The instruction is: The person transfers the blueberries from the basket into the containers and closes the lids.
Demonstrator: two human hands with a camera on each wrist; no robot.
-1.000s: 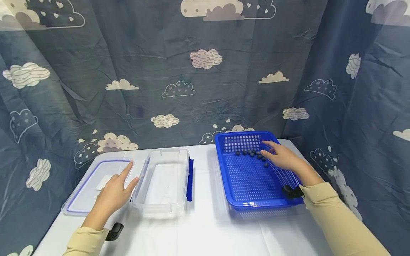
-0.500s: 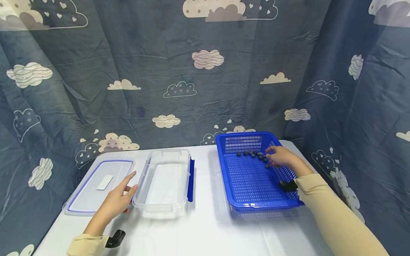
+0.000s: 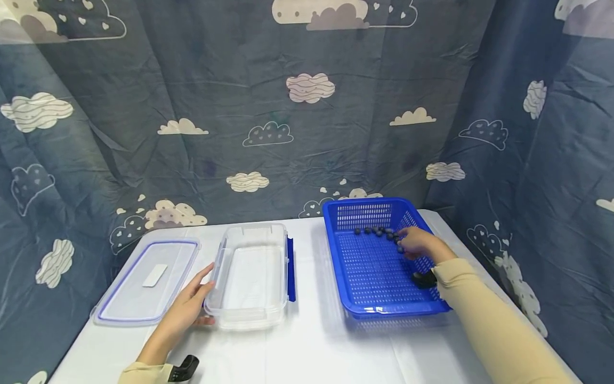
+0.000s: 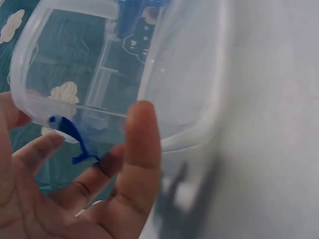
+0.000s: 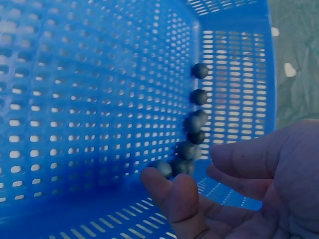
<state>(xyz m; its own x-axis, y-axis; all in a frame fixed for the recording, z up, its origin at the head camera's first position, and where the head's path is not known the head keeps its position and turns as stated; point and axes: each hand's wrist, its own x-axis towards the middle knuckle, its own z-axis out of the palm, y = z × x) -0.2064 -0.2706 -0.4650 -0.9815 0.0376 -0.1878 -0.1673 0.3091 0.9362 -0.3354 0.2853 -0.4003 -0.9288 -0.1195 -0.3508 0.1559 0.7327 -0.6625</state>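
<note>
A clear plastic food box (image 3: 247, 312) with blue latches stands left of the table's middle. My left hand (image 3: 184, 309) is at its left side, fingers spread and touching the wall. The left wrist view shows a blue latch (image 4: 77, 137) hanging between those fingers. On the right, my right hand (image 3: 419, 244) reaches into the blue plastic basket (image 3: 364, 310). Its thumb and fingers are loosely bent and apart, right by several small dark blueberries (image 5: 186, 150) lined along the basket's far and right sides. Some berries are partly hidden behind the fingertips.
A clear lid (image 3: 124, 306) with a blue-violet seal lies flat left of the box, a white label (image 3: 155, 275) on it. Dark cloud-print cloth (image 3: 268, 154) hangs behind the white table (image 3: 307, 346) and at both sides.
My left hand has moved right and down against the box, which has shifted slightly right. My right hand has lowered into the basket towards the berries, its fingers drawing closer together.
</note>
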